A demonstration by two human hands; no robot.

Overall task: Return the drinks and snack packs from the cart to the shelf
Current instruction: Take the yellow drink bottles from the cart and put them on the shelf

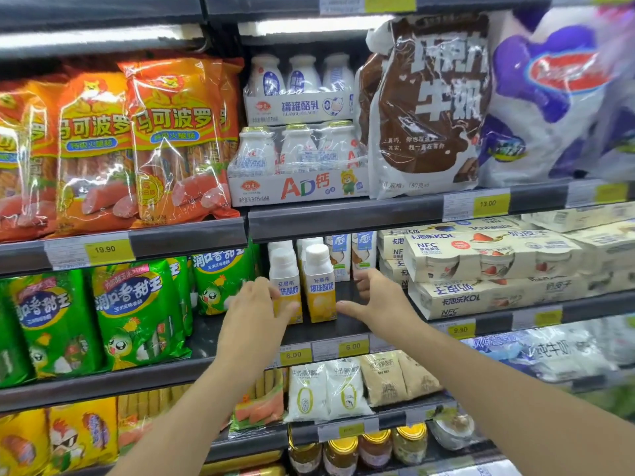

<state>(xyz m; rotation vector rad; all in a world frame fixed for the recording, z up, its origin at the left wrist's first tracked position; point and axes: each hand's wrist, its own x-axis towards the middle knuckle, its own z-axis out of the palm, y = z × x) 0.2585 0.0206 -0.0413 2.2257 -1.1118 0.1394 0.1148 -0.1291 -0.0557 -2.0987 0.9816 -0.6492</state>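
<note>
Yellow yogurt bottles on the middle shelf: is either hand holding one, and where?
Nothing is clearly held. The left hand lies open against the front-left bottle; whether it touches cannot be told. The right hand is open, apart from the front-right bottle.

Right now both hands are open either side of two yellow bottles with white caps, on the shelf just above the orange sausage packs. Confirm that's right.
Not quite. The head view shows the left hand and right hand open either side of the yellow bottles, but that shelf lies below the orange sausage packs, beside the green packs.
</note>
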